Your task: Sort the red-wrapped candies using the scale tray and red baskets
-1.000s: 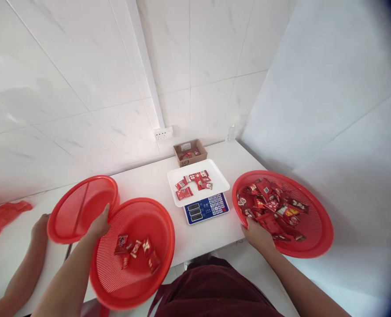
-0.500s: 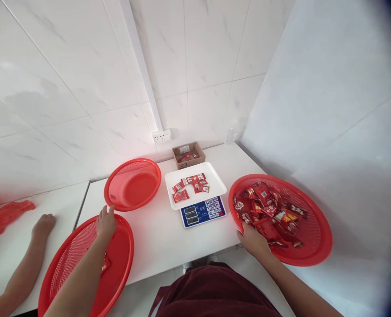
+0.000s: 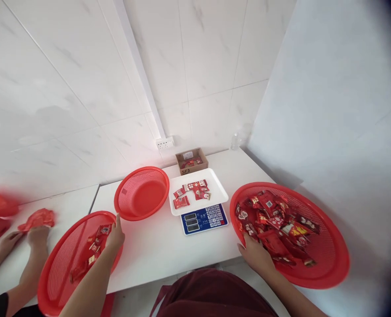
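The left hand (image 3: 116, 237) is closed on the right rim of a red mesh basket, the left basket (image 3: 63, 253); its fingers are partly hidden, and the forearm passes over the near part of this basket. The right hand (image 3: 255, 255) is clamped on the near left rim of a second one, the right basket (image 3: 334, 266), with the thumb at the outer edge and the other fingers mostly hidden. Just left of the left hand, a few small red packets (image 3: 94, 246) lie inside the left basket, which is tilted. Above and right of the right hand, a heap of red packets (image 3: 271, 220) lies in the right basket.

Just beyond the left hand, a third basket (image 3: 145, 193) stands on the white table (image 3: 149, 255). Between the two hands, and farther from the body, there is a blue scale (image 3: 204, 223) carrying a white tray (image 3: 217, 187), on which several red packets (image 3: 181, 202) lie. Behind the tray is a cardboard box (image 3: 192, 169), also with red packets in it.

Well to the left of the left hand, another person's hands (image 3: 38, 235) are near a red plastic bag (image 3: 38, 218); one of them touches it.
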Demonstrator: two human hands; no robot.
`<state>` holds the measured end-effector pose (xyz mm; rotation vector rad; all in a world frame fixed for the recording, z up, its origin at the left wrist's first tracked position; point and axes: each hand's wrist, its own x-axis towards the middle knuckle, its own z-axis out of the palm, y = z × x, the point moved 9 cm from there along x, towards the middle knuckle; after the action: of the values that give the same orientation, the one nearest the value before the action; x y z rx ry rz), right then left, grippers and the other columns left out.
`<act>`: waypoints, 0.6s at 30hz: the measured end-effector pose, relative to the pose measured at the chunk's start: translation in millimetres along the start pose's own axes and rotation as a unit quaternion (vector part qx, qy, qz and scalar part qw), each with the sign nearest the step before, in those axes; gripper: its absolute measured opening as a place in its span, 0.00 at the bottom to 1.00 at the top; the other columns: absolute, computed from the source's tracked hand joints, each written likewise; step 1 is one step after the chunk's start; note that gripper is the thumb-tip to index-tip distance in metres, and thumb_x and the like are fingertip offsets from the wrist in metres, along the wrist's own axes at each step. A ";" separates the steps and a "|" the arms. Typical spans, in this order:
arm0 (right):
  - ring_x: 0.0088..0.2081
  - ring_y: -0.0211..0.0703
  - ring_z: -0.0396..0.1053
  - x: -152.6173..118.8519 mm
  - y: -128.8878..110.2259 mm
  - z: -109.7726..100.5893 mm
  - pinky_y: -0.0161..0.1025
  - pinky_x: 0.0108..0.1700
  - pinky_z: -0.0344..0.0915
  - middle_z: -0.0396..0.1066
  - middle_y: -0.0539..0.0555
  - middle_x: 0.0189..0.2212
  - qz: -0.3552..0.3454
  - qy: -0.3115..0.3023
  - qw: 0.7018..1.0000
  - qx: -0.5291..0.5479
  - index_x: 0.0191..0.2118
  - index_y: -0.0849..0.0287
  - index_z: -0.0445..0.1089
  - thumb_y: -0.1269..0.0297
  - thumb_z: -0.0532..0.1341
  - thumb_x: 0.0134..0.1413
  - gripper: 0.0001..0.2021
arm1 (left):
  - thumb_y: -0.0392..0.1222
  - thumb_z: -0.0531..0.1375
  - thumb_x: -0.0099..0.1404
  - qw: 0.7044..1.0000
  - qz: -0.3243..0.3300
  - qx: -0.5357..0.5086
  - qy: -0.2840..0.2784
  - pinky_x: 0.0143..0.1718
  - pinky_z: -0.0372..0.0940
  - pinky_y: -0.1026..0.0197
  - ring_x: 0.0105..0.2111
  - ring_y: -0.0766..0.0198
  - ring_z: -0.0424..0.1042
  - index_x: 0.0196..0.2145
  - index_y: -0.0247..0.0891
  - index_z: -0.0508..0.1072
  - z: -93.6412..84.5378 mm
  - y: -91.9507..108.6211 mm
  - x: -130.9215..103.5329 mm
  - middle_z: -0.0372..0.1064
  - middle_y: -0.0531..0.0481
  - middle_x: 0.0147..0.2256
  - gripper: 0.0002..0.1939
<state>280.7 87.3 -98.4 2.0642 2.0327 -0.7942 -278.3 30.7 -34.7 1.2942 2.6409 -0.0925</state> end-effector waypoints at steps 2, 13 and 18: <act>0.50 0.52 0.67 0.4 0.2 1.2 0.45 0.48 0.61 0.68 0.67 0.50 -0.009 0.000 1.000 0.001 0.54 0.66 0.60 0.64 0.47 0.58 0.21 | 0.33 0.52 0.60 1.000 -0.006 -0.004 0.010 0.46 0.64 0.51 0.57 0.45 0.60 0.65 0.34 0.32 -4.6 -2.7 0.8 0.47 0.27 0.61 0.42; 0.51 0.53 0.67 4.4 3.6 7.0 0.46 0.48 0.62 0.66 0.68 0.52 -0.019 0.007 1.000 -0.006 0.55 0.67 0.61 0.63 0.47 0.58 0.22 | 0.42 0.47 0.66 0.935 0.350 -0.045 0.031 0.63 0.43 0.50 0.64 0.57 0.45 0.59 0.38 0.58 0.7 232.9 -39.2 0.54 0.44 0.61 0.23; 0.52 0.53 0.66 2.9 6.6 8.0 0.47 0.50 0.61 0.66 0.67 0.53 -0.002 0.029 1.000 0.003 0.57 0.66 0.60 0.62 0.48 0.58 0.23 | 0.41 0.53 0.64 0.932 0.359 -0.054 -0.025 0.56 0.55 0.51 0.55 0.54 0.60 0.52 0.39 0.65 18.0 295.2 -36.1 0.65 0.42 0.52 0.19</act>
<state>284.7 85.7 -108.3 2.1104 2.0677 -0.7511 -21.4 181.7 -35.7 2.0732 1.9368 0.1262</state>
